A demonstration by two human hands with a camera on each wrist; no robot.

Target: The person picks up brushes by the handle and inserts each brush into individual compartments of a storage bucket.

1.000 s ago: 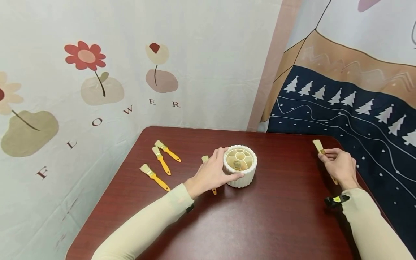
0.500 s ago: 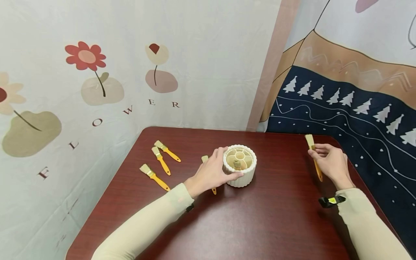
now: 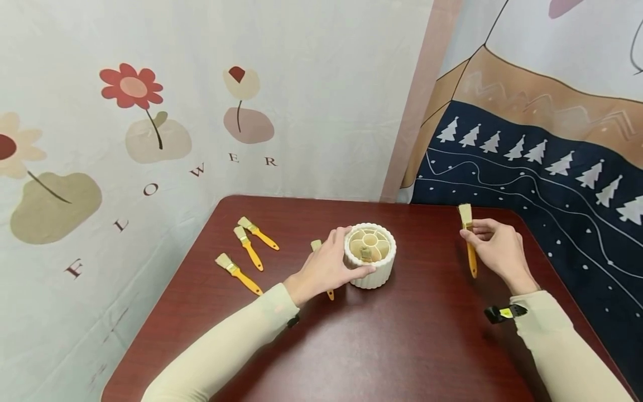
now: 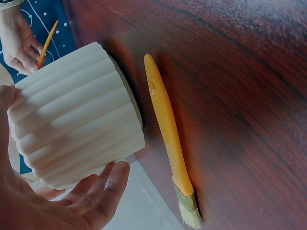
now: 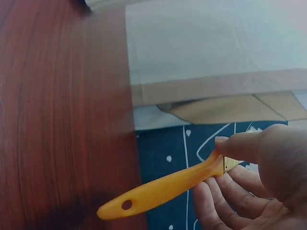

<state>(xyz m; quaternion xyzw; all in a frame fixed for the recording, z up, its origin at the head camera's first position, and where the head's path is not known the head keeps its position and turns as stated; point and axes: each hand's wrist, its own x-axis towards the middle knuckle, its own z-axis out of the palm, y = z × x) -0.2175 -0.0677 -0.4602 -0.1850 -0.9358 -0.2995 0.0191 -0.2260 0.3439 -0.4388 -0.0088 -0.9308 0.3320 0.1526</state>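
Note:
My left hand point(image 3: 324, 268) grips the white ribbed round holder point(image 3: 374, 276), thumb at the near side and fingers at the far side. Inside, the holder is split into compartments, and a brush head point(image 3: 366, 254) shows in a near one. In the left wrist view, my fingertips touch the ribbed wall point(image 4: 81, 115). To the right, my right hand point(image 3: 499, 251) pinches a paint brush point(image 3: 471, 245) near its ferrule, bristles up and yellow handle hanging down. The right wrist view shows thumb and fingers on the handle's neck, with the handle point(image 5: 163, 194) pointing away from the palm.
Another paint brush point(image 4: 168, 124) lies on the table beside the holder, partly behind my left hand in the head view. Several yellow-handled brushes point(image 3: 248, 248) lie at the left of the dark red table point(image 3: 402, 346). Printed cloths point(image 3: 321, 100) hang behind the table.
My right hand has moved left with the paint brush, from the table's right edge toward the holder. The brush has turned more upright. My left hand and the holder have stayed nearly still.

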